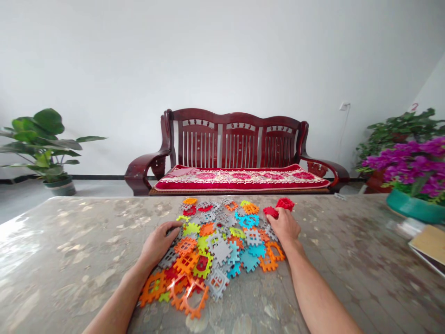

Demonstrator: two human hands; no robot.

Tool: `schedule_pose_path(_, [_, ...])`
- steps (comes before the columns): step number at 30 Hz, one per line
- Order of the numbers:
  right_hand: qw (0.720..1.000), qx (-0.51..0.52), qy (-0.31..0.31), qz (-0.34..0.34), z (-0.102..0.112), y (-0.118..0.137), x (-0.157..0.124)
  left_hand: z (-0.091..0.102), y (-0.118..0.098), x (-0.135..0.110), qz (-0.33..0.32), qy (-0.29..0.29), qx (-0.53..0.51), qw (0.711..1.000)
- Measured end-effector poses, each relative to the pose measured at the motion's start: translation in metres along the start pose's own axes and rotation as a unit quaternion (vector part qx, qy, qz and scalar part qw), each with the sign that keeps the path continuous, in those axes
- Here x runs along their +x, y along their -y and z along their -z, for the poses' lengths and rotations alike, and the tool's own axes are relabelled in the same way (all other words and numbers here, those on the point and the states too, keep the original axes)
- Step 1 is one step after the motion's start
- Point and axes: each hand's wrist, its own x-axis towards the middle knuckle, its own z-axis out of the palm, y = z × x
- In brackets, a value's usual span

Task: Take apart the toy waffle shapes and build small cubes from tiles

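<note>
A wide pile of plastic interlocking tiles (220, 248) in orange, grey, lime green, blue and red is spread over the table. Many tiles have toothed edges, and some have window-like cut-outs. At the pile's left edge rests my left hand (158, 243), its fingers loosely curved and apart, beside grey and lime tiles. My right hand (285, 226) is at the far right of the pile, with its fingertips closed on a red tile (270, 212). Just beyond these fingers lies another red piece (285, 203), apart from the main heap. My right palm is hidden from view.
The tabletop (86, 260) has a glossy stone-like pattern. On its right are a teal pot (410, 205) of purple flowers and a tan book-like item (429, 243). A wooden bench (239, 144) stands behind the table, and a potted plant (48, 144) at left.
</note>
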Motion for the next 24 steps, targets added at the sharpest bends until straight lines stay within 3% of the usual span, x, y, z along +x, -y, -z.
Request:
schedule_pose_path(5, [0.999,0.013,-0.029,0.025,0.002,0.0,-0.005,0.0,-0.001,-0.001,0.001,-0.005,0.004,1.0])
schedule_pose_path(11, [0.989,0.064,-0.079,0.105,0.0,0.001,-0.011,0.0,-0.003,-0.002,-0.007,-0.011,-0.003,1.0])
schedule_pose_path(17, [0.976,0.097,-0.091,0.175,-0.005,0.005,-0.015,-0.002,-0.001,-0.001,-0.006,-0.008,-0.008,1.0])
schedule_pose_path(24, [0.965,0.139,-0.098,0.202,-0.012,-0.001,-0.012,0.001,-0.007,-0.003,0.015,-0.015,-0.035,0.999])
